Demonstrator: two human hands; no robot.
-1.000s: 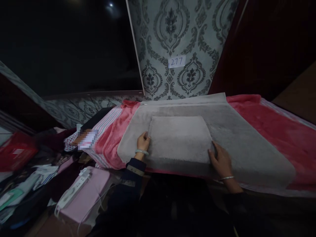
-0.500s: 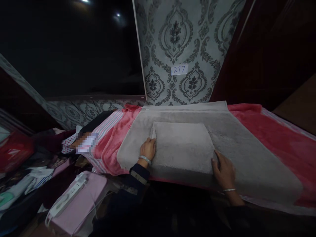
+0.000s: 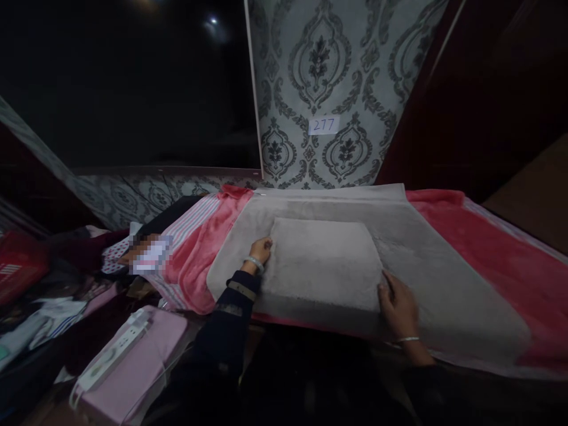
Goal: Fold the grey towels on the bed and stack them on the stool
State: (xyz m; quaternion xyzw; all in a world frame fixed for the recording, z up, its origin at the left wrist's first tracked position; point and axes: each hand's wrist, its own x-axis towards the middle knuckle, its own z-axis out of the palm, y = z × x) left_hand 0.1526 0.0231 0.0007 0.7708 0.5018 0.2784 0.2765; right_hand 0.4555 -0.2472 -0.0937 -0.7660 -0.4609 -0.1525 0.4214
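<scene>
Guessing soft, light cloth (image 3: 326, 260), I'd remotely grip its sides: right hand (image 3: 399, 303) pinches its edge, left hand (image 3: 260, 251) at its left, hold unclear.

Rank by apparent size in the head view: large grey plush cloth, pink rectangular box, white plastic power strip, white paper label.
1. large grey plush cloth
2. pink rectangular box
3. white plastic power strip
4. white paper label

Upper left, a dark screen (image 3: 146, 89) is hanging before scroll-patterned wallpaper (image 3: 302, 89), a paper slip (image 3: 324, 125) marked 277 is sticking to it, a dark red panel (image 3: 483, 94) is standing right, and lower left a white power strip (image 3: 110, 358) is lying on a pink box (image 3: 148, 367) beside heaped clothes (image 3: 60, 313).
</scene>
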